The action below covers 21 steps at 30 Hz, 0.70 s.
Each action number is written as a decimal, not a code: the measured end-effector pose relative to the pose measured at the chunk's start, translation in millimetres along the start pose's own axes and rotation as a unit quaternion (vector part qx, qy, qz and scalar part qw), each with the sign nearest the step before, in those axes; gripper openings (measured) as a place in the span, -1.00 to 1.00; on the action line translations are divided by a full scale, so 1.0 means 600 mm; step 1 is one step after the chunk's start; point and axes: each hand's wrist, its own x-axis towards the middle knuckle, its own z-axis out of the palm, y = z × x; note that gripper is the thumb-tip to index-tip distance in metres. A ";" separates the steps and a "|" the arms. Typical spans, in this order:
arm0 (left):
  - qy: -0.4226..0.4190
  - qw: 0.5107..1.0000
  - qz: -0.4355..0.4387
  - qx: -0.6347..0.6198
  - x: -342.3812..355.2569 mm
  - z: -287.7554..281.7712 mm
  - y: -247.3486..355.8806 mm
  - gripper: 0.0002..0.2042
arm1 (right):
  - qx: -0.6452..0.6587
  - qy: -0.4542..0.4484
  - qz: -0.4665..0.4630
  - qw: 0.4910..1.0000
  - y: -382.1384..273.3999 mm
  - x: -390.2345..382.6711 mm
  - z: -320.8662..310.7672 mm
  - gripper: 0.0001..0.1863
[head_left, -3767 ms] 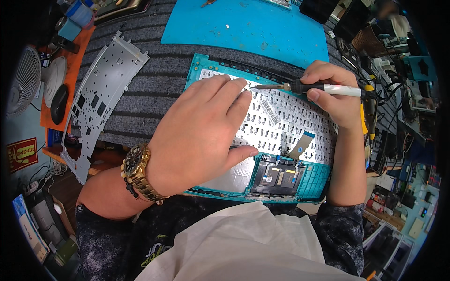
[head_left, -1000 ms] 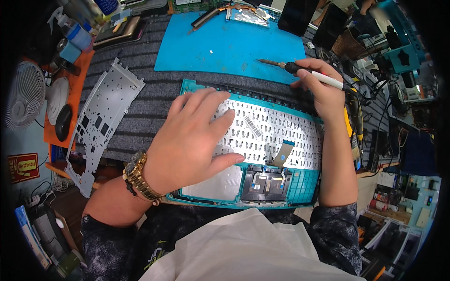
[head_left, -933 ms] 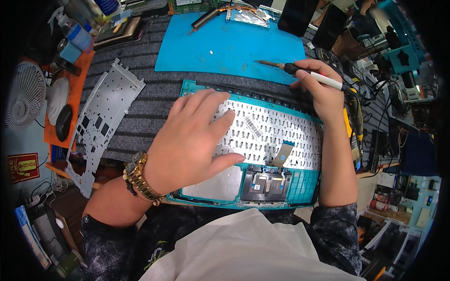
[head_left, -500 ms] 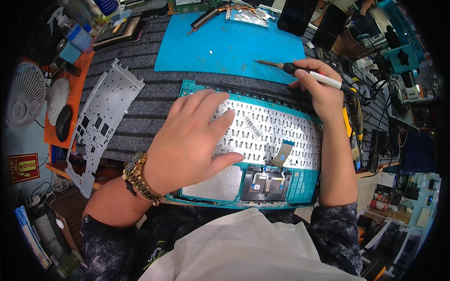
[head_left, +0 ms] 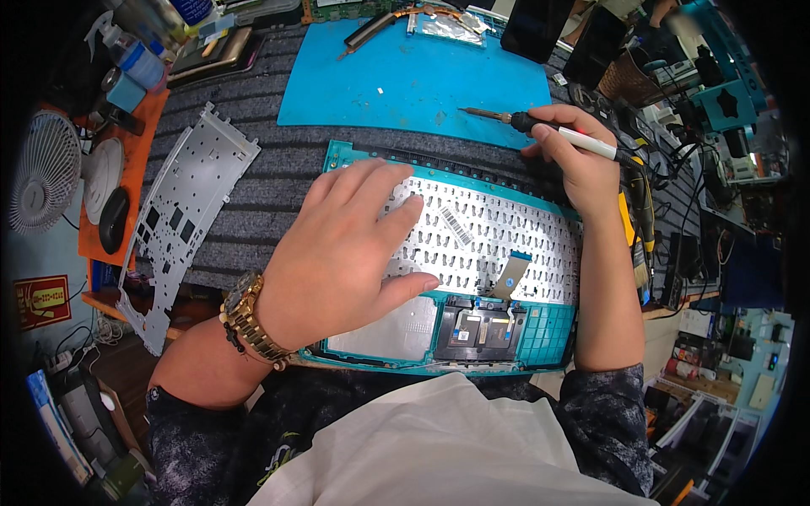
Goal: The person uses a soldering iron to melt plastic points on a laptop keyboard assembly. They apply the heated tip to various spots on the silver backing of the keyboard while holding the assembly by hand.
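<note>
The laptop palmrest shell [head_left: 553,333] is teal, its keyboard backplate [head_left: 489,240] silver-white. Behind the shell lie a grey ribbed mat [head_left: 261,169] and a bright blue silicone mat [head_left: 405,84]. Left of it, a bare silver metal bracket [head_left: 181,219].

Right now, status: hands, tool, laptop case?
Left hand flat on the teal case, palm down. Right hand grips the soldering iron, tip off the case, over the blue mat. Loose ribbon cable on keyboard back.

Your left hand [head_left: 342,253] lies flat, palm down, fingers spread; your right hand [head_left: 578,160] is curled in a pen-style grip, forearm straight.
</note>
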 end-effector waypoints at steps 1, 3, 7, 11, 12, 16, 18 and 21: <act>0.000 1.000 0.000 0.000 0.000 0.000 0.000 -0.33 | -0.002 0.001 -0.001 1.000 0.000 0.000 0.000 -0.73; 0.000 1.000 0.000 0.000 0.000 0.000 0.000 -0.33 | -0.002 0.000 -0.004 1.000 0.002 0.000 -0.001 -0.73; 0.000 1.000 -0.002 0.000 0.000 0.000 0.000 -0.33 | -0.005 0.000 -0.004 1.000 0.000 0.000 -0.001 -0.72; 0.000 1.000 -0.002 -0.001 0.000 0.000 0.000 -0.33 | -0.001 0.004 -0.002 1.000 -0.003 -0.002 0.002 -0.72; -0.001 1.000 -0.002 -0.001 0.000 0.000 0.000 -0.33 | -0.002 0.006 0.003 1.000 -0.008 -0.002 0.002 -0.73; 0.001 1.000 0.000 -0.002 0.000 -0.001 0.000 -0.33 | 0.100 0.054 -0.041 0.993 0.003 0.004 -0.006 -0.76; 0.001 1.000 -0.001 -0.004 0.000 -0.001 0.000 -0.33 | 0.104 0.072 -0.052 0.991 -0.002 0.007 -0.014 -0.80; 0.000 1.000 -0.001 -0.006 0.001 -0.001 0.000 -0.33 | 0.123 0.084 -0.031 0.988 0.002 0.011 -0.034 -0.86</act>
